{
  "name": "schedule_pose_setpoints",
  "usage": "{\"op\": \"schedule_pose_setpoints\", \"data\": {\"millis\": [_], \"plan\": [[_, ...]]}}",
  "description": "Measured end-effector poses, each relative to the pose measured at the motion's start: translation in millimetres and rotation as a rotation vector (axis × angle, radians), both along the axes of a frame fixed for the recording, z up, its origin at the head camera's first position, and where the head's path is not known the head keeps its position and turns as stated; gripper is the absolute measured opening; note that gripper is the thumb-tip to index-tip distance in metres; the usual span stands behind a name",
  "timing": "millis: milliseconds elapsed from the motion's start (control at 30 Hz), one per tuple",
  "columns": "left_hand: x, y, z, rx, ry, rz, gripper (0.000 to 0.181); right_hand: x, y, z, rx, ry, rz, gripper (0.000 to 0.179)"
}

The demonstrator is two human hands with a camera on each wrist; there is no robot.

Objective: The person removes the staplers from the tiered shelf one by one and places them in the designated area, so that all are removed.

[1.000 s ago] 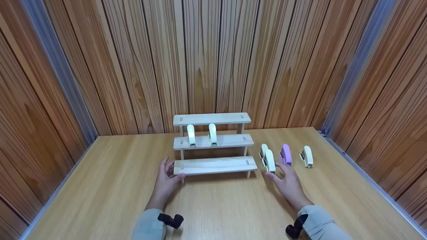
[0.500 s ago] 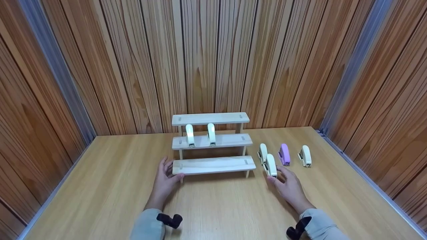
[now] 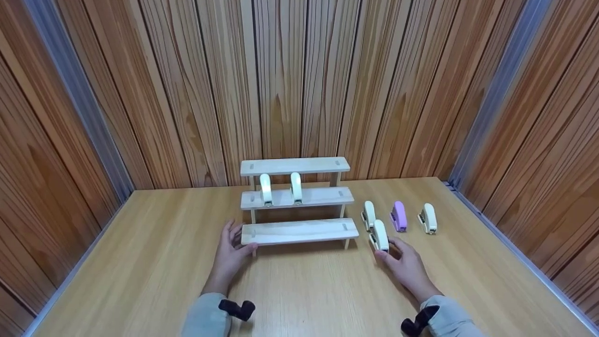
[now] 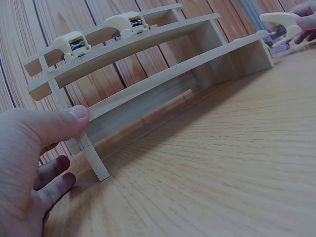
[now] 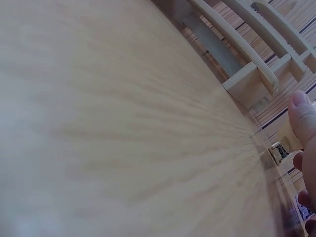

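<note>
A three-step wooden display rack stands on the table. My left hand grips the left end of its lowest board; the thumb lies at the front, fingers behind the leg. Two cream staplers sit on the middle board, one at its left end, the other stapler near its middle. To the right of the rack, my right hand pinches a cream stapler at its near end, low over the tabletop. In the right wrist view only the thumb and fingertips show, beside the stapler.
Just behind the held stapler stands another cream stapler. Further right are a purple stapler and one more cream stapler. Wood-panelled walls enclose the table at the back and sides.
My right hand has drawn the pinched stapler slightly toward me, apart from the cream one behind it. The left hand stays on the rack.
</note>
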State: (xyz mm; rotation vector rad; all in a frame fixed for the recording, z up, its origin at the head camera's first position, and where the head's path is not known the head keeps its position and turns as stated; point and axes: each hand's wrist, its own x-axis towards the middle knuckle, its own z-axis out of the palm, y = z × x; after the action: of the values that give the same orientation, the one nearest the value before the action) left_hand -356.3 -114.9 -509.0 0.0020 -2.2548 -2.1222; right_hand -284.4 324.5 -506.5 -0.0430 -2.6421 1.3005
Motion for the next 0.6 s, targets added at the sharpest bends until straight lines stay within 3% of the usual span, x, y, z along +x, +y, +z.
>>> {"op": "schedule_pose_setpoints", "data": {"millis": [233,600], "plan": [[-0.4,-0.2,-0.2,-0.005,-0.009,-0.001,0.102,2.0,0.8,-0.3,-0.023,-0.064,0.008,0.073],[0.9,0.5,-0.7,0.015,0.029,-0.005,0.104,-2.6,-0.6,-5.9,0.061,0.021,-0.012,0.052]]}}
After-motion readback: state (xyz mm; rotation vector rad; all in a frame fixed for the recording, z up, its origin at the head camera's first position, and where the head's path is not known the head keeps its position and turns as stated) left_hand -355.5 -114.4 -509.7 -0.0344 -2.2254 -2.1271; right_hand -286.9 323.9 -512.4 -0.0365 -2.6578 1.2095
